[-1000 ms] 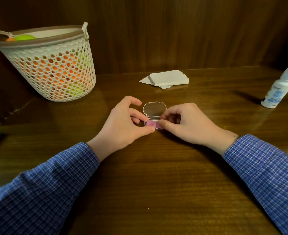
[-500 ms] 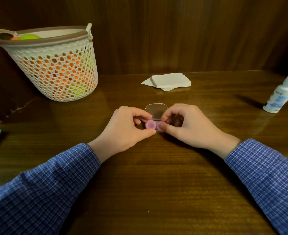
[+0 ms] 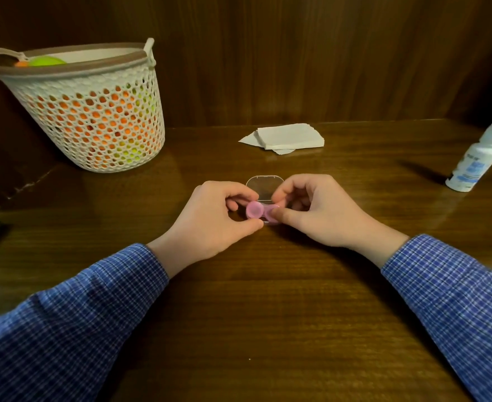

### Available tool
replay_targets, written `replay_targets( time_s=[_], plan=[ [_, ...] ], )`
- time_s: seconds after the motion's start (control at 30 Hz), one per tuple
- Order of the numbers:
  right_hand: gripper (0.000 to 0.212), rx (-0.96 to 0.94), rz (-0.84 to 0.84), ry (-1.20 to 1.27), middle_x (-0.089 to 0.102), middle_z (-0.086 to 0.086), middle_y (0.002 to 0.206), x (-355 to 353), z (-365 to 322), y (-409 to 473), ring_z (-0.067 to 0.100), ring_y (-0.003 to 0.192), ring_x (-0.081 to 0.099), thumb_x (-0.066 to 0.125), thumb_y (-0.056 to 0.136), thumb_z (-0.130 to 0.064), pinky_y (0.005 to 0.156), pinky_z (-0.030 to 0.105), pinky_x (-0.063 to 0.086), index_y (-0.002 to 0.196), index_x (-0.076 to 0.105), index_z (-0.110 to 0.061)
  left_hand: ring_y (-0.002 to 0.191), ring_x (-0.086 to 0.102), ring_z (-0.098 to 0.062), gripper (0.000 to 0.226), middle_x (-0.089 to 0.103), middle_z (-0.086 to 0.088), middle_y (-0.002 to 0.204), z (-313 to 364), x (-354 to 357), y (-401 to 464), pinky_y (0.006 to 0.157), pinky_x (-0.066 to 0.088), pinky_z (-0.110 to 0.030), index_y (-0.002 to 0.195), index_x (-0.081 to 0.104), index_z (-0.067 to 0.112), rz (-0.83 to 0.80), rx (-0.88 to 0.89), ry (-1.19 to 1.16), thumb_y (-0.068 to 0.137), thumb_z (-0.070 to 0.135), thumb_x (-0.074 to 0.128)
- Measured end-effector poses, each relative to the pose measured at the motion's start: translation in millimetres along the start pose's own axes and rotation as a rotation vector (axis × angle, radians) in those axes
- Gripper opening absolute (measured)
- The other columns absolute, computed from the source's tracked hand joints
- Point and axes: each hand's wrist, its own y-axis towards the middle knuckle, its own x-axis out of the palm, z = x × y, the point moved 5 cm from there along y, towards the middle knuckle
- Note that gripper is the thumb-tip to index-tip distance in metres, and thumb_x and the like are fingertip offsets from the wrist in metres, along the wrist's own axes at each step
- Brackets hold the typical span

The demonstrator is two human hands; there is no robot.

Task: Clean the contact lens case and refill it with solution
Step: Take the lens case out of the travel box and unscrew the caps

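At mid-table we pinch the pink contact lens case (image 3: 260,211) with both left hand (image 3: 213,219) and right hand (image 3: 320,213); caps on, solution bottle (image 3: 475,159) untouched by the right edge — cleaning barely begun.

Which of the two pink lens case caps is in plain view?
The cap on the person's left of the pink lens case: its round top shows fully. The other cap sits mostly under the right hand, while the left hand pinches its side.

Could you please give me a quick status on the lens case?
Left hand and right hand both pinch the pink lens case. Caps on. Solution bottle untouched, far right. Nothing in the way.
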Motion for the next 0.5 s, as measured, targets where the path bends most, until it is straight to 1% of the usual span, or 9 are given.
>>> replay_targets(
  time_s=[0.07,0.1,0.17,0.23,0.27,0.33,0.37,0.43,0.5],
  plan=[
    [0.012,0.041,0.004,0.104,0.076,0.001,0.085,-2.1,1.1,1.2,0.018,0.078,0.071,0.085,0.083,-0.02,0.071,0.028,0.062,0.089,0.075,-0.02,0.096,0.061,0.008,0.038,0.07,0.023,0.098,0.8,-0.5,0.4,0.07,0.047,-0.005,0.113,0.073,0.036,-0.003,-0.004,0.01,0.078,0.032,0.087],
    [0.012,0.06,0.007,0.15,0.076,0.002,0.084,-3.9,1.8,2.0,0.017,0.075,0.071,0.086,0.082,-0.02,0.068,0.025,0.061,0.088,0.076,-0.018,0.095,0.062,0.007,0.038,0.07,0.023,0.099,0.4,-1.1,0.6,0.07,0.048,-0.006,0.113,0.072,0.036,0.0,-0.013,0.016,0.078,0.032,0.086],
    [0.011,0.096,-0.02,0.209,0.076,0.005,0.084,-8.2,2.4,3.1,0.008,0.066,0.064,0.086,0.081,-0.019,0.058,0.015,0.052,0.087,0.078,-0.016,0.094,0.064,0.007,0.04,0.071,0.02,0.1,-1.8,-3.6,0.9,0.07,0.05,-0.008,0.113,0.069,0.034,0.019,-0.04,0.016,0.078,0.031,0.087],
    [0.009,0.125,-0.093,0.214,0.076,0.012,0.086,-12.8,2.4,3.5,0.006,0.065,0.061,0.085,0.08,-0.017,0.057,0.013,0.047,0.086,0.079,-0.015,0.093,0.066,0.005,0.047,0.071,0.018,0.099,-4.6,-6.7,1.1,0.069,0.052,-0.008,0.114,0.062,0.034,0.043,-0.07,0.011,0.076,0.031,0.089],
    [0.009,0.128,-0.143,0.195,0.076,0.013,0.088,-14.8,2.3,3.3,0.012,0.068,0.062,0.085,0.08,-0.018,0.061,0.019,0.05,0.087,0.08,-0.016,0.092,0.067,0.002,0.053,0.071,0.018,0.099,-6.0,-8.1,1.4,0.069,0.053,-0.01,0.116,0.057,0.034,0.053,-0.089,0.015,0.075,0.032,0.09],
    [0.009,0.115,-0.244,0.138,0.077,0.01,0.091,-16.4,1.4,2.2,0.028,0.082,0.066,0.084,0.081,-0.021,0.079,0.036,0.056,0.088,0.08,-0.017,0.091,0.067,-0.001,0.067,0.071,0.017,0.098,-9.6,-10.1,2.6,0.069,0.052,-0.013,0.125,0.049,0.034,0.067,-0.137,0.022,0.073,0.035,0.091],
    [0.008,0.106,-0.283,0.108,0.078,0.006,0.091,-16.2,0.5,1.6,0.028,0.091,0.068,0.084,0.081,-0.021,0.086,0.041,0.056,0.088,0.08,-0.019,0.091,0.067,-0.002,0.075,0.07,0.017,0.098,-11.8,-10.9,3.4,0.068,0.051,-0.012,0.132,0.045,0.032,0.076,-0.161,0.025,0.072,0.036,0.092],
    [0.006,0.086,-0.326,0.055,0.078,-0.001,0.09,-14.4,-0.9,0.9,0.02,0.093,0.07,0.083,0.082,-0.022,0.09,0.041,0.056,0.087,0.081,-0.022,0.09,0.066,-0.003,0.091,0.069,0.017,0.098,-15.4,-12.4,5.3,0.068,0.05,-0.012,0.144,0.037,0.028,0.091,-0.195,0.028,0.072,0.034,0.092],
    [0.004,0.073,-0.337,0.011,0.078,-0.007,0.09,-11.8,-1.0,0.7,0.011,0.09,0.07,0.082,0.084,-0.023,0.088,0.033,0.056,0.087,0.081,-0.025,0.089,0.065,-0.002,0.099,0.068,0.017,0.098,-18.4,-14.5,7.3,0.068,0.05,-0.013,0.151,0.032,0.025,0.101,-0.21,0.03,0.073,0.033,0.092]
  ],
)
